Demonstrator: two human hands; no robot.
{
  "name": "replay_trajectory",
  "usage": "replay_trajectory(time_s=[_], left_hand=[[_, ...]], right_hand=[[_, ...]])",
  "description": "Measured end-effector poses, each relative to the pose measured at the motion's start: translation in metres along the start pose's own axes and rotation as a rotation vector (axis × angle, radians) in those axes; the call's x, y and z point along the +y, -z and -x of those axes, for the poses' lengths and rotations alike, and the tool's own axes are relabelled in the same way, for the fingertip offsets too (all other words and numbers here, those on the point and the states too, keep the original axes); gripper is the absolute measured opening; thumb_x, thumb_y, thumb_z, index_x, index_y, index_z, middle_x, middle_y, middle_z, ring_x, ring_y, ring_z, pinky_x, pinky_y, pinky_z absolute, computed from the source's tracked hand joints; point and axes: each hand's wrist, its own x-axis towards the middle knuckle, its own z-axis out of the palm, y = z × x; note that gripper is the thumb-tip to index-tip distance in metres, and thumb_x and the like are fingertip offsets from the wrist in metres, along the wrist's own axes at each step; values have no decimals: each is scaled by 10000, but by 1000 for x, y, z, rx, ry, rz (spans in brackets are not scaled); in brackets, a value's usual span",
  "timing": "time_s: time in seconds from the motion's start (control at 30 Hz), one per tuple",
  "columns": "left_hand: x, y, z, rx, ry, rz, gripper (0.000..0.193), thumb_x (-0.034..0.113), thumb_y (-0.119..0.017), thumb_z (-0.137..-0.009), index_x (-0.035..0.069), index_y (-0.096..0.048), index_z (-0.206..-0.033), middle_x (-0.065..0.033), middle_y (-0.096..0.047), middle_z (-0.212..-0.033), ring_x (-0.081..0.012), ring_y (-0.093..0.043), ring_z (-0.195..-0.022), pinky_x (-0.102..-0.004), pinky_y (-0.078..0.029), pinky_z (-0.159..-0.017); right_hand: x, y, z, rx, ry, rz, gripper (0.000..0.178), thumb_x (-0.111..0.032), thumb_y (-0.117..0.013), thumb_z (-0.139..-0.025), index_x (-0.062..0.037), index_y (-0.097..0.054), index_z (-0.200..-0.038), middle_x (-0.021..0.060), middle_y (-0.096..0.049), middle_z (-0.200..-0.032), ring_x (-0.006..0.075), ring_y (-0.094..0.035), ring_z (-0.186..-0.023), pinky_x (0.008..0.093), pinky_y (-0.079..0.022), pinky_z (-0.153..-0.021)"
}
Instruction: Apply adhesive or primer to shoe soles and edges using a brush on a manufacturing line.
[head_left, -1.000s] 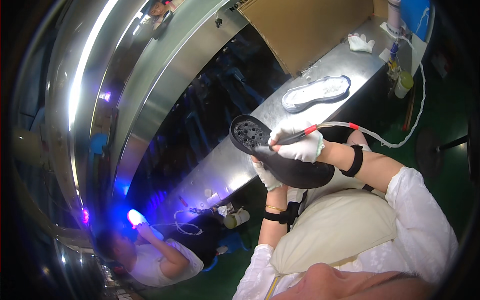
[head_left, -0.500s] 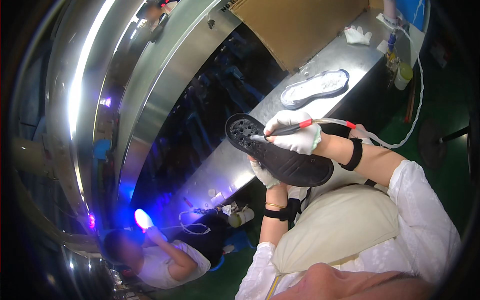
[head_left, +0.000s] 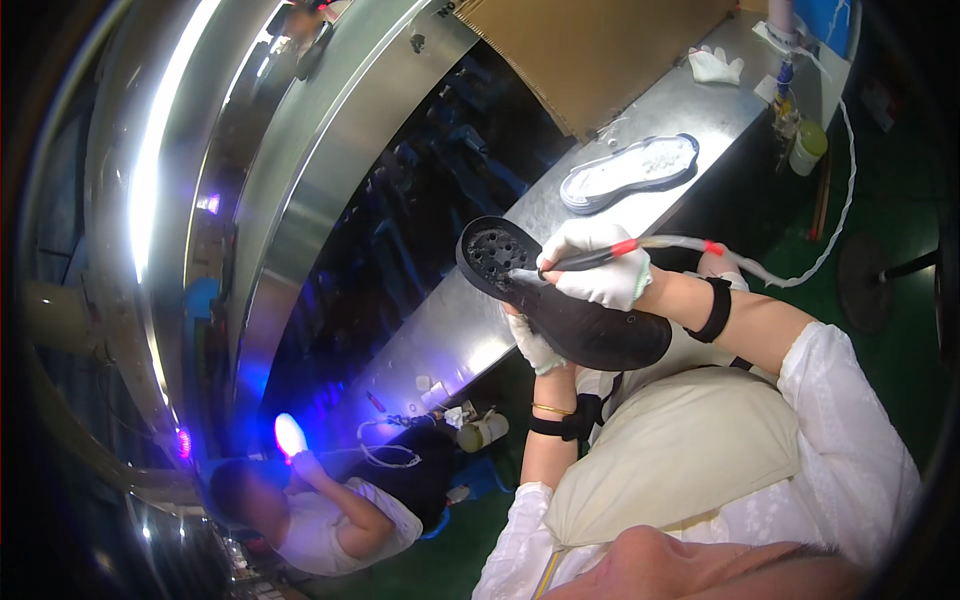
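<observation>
My left hand [head_left: 536,345], in a white glove with bare fingertips, grips a black shoe sole [head_left: 605,335] from below at its near side. The sole's raised-rim end with several round holes points to the far left. In my gloved right hand [head_left: 605,275] is a black-handled brush [head_left: 583,261] with a red band, held like a pen, fingers closed round it. Its pale tip rests on or just above the sole's inner face near the holes. A pale hose [head_left: 762,273] trails from the brush handle to the right.
On the metal bench [head_left: 470,345] beyond my hands lies a second sole [head_left: 628,174], coated white inside. A cardboard sheet [head_left: 590,60] and a loose white glove [head_left: 715,66] are farther back. A co-worker [head_left: 330,510] sits at left beside a long metal-sided machine [head_left: 300,230].
The sole has tilted and shifted slightly, showing more of its rim at the holed end. My right hand and the brush have moved a little to the right. The hose has swung.
</observation>
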Motion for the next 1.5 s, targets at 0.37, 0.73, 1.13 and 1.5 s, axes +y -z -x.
replay_trajectory(time_s=[0.37,0.73,1.13,1.5], left_hand=[[10,-5,-2,-391,33,264,617,525,-465,-947,28,-507,-1311,-185,-569,-1267,-290,-552,-1154,-427,-423,-1027],[13,-9,-9,-106,-126,40,693,581,-459,-926,11,-494,-1318,-194,-570,-1247,-359,-544,-1141,-480,-412,-1026],[4,-22,7,-135,-19,208,754,632,-607,-816,78,-512,-1318,-149,-579,-1256,-287,-598,-1109,-454,-513,-945],[2,-31,-4,-51,-85,29,871,685,-513,-847,24,-408,-1404,-191,-497,-1366,-324,-512,-1215,-467,-401,-1056]], right_hand=[[-3,1,18,-69,11,140,110,-73,-696,-768,-68,-669,-875,66,-653,-877,172,-646,-808,289,-516,-742],[-7,2,31,-115,76,254,116,-94,-725,-754,-80,-683,-862,79,-679,-832,223,-672,-770,311,-528,-723],[-7,27,-11,-144,15,245,114,-148,-731,-816,-76,-694,-897,53,-695,-846,140,-653,-786,271,-516,-734],[-19,16,23,-245,-102,202,145,-186,-775,-778,-77,-697,-834,62,-694,-812,168,-666,-789,292,-513,-749]])
